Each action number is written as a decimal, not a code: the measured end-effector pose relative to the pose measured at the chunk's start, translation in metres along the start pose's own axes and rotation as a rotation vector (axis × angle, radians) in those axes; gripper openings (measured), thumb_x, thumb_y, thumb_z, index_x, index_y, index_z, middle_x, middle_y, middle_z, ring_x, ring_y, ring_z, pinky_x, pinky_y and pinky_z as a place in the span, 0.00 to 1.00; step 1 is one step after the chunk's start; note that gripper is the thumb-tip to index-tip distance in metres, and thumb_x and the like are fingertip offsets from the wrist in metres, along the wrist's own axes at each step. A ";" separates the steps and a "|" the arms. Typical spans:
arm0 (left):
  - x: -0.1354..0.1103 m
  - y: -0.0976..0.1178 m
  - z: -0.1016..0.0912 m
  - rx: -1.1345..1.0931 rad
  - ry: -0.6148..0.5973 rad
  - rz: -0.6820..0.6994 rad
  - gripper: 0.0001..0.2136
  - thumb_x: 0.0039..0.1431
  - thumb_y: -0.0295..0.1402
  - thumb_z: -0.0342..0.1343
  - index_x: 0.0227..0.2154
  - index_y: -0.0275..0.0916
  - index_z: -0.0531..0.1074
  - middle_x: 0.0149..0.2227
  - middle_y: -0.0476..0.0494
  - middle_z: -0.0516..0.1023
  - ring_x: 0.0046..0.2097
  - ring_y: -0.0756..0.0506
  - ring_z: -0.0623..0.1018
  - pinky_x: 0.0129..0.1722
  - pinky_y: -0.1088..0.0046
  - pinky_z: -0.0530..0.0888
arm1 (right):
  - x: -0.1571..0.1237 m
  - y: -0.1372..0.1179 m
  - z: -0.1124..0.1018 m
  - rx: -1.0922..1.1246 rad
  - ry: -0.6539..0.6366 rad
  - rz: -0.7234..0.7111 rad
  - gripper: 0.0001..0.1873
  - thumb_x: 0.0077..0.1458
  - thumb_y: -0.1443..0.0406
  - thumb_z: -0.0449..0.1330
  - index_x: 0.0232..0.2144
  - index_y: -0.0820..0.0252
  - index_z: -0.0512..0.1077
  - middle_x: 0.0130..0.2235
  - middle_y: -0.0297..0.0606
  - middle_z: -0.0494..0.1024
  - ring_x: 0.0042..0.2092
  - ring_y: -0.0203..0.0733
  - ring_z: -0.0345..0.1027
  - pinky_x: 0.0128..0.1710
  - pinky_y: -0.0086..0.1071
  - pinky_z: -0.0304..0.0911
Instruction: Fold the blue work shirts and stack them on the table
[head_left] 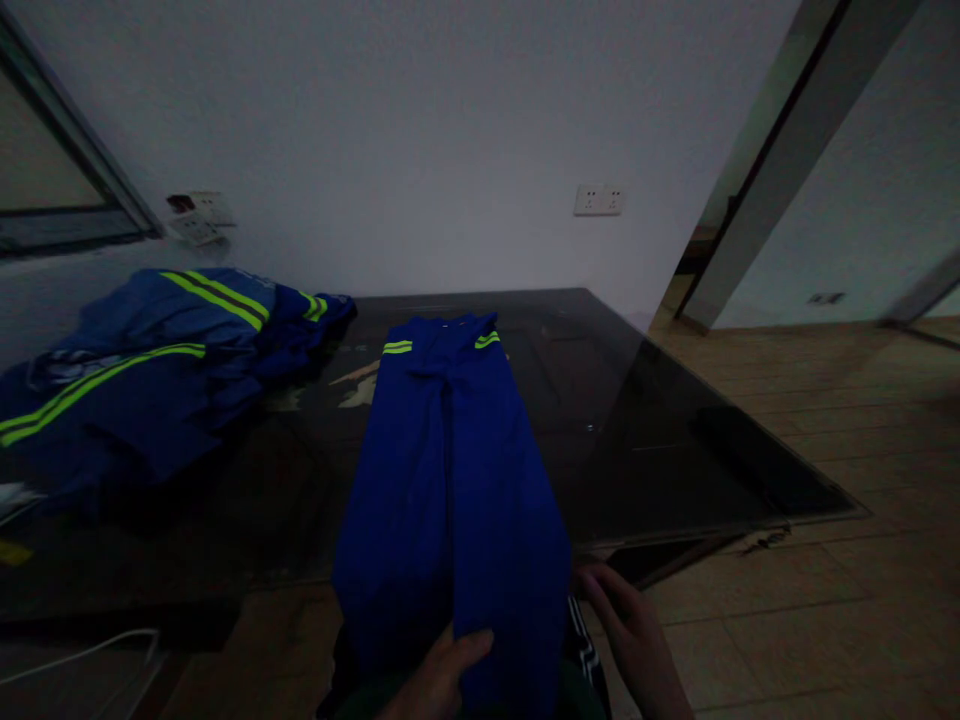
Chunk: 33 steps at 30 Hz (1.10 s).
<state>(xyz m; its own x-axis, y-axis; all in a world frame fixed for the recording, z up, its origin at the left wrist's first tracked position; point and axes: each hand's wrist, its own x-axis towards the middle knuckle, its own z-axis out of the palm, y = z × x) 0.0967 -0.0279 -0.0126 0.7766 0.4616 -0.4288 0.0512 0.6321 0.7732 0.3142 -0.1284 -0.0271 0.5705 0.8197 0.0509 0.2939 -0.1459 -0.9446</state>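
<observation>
Blue work trousers (pixel 495 480) lie lengthwise over a dark table, the waist at the far end and the legs hanging over the near edge towards me. Yellow-green stripes cross both sides near the waist. My left hand (pixel 442 675) grips the trousers low at the middle, thumb on top of the cloth and the other fingers mostly hidden. At the right border of the legs, by the table edge, is my right hand (pixel 626 620). Its fingertips are pinched together against the cloth there, though the dim light blurs the contact.
A heap of blue garments with yellow-green stripes (pixel 142 400) covers the left of the dark table (pixel 600 390). A flat black object (pixel 750 450) lies near its right edge. Wall sockets (pixel 598 200) sit behind. A white cable (pixel 97 640) runs at lower left; wooden flooring (pixel 847 580) extends right.
</observation>
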 end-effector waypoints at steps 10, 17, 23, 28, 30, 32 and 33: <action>0.009 0.022 0.016 0.893 -0.455 0.423 0.45 0.49 0.63 0.52 0.64 0.39 0.56 0.65 0.33 0.58 0.66 0.30 0.56 0.65 0.50 0.49 | -0.029 -0.028 0.016 -0.385 0.086 -0.749 0.37 0.55 0.57 0.60 0.64 0.48 0.52 0.65 0.45 0.54 0.63 0.56 0.52 0.55 0.52 0.61; 0.013 0.034 0.021 1.034 -0.246 0.637 0.26 0.57 0.39 0.58 0.58 0.39 0.66 0.61 0.35 0.67 0.65 0.37 0.61 0.65 0.53 0.52 | -0.033 -0.035 0.022 -0.214 0.143 -0.576 0.26 0.64 0.65 0.41 0.62 0.50 0.59 0.61 0.43 0.64 0.60 0.49 0.60 0.54 0.46 0.62; 0.026 0.030 0.025 0.995 -0.222 0.623 0.20 0.58 0.32 0.55 0.54 0.42 0.71 0.58 0.40 0.70 0.62 0.37 0.66 0.66 0.57 0.50 | -0.039 -0.033 0.023 -0.253 0.133 -0.641 0.24 0.64 0.64 0.44 0.61 0.49 0.61 0.60 0.43 0.66 0.59 0.50 0.62 0.54 0.47 0.62; 0.037 0.017 0.027 1.008 -0.233 0.613 0.19 0.55 0.31 0.56 0.50 0.47 0.74 0.56 0.42 0.73 0.61 0.35 0.67 0.66 0.57 0.47 | -0.040 -0.016 0.019 -0.326 0.124 -0.677 0.24 0.66 0.58 0.43 0.61 0.49 0.61 0.58 0.43 0.69 0.57 0.49 0.65 0.53 0.44 0.66; 0.044 0.009 0.024 1.035 -0.268 0.611 0.21 0.53 0.30 0.57 0.51 0.48 0.74 0.56 0.42 0.73 0.61 0.33 0.65 0.66 0.53 0.44 | -0.038 -0.010 0.015 -0.351 0.133 -0.695 0.23 0.66 0.57 0.44 0.61 0.47 0.62 0.57 0.40 0.71 0.56 0.48 0.66 0.52 0.41 0.67; 0.051 0.005 0.020 1.036 -0.312 0.564 0.22 0.52 0.31 0.58 0.52 0.49 0.73 0.58 0.42 0.71 0.63 0.31 0.62 0.66 0.49 0.41 | -0.035 -0.009 0.012 -0.340 0.139 -0.669 0.22 0.66 0.58 0.45 0.60 0.44 0.63 0.56 0.38 0.72 0.56 0.47 0.67 0.53 0.41 0.66; 0.053 0.006 0.018 1.006 -0.333 0.517 0.22 0.52 0.32 0.58 0.53 0.50 0.72 0.59 0.43 0.69 0.64 0.31 0.61 0.66 0.49 0.39 | -0.034 -0.010 0.010 -0.328 0.140 -0.646 0.22 0.66 0.58 0.45 0.60 0.44 0.63 0.56 0.37 0.72 0.56 0.47 0.67 0.54 0.41 0.66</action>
<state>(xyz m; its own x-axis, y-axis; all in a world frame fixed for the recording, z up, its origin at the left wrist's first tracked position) 0.1498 -0.0113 -0.0224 0.9683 0.2393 0.0711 0.0390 -0.4266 0.9036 0.2837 -0.1490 -0.0223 0.2924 0.7232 0.6257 0.8063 0.1654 -0.5679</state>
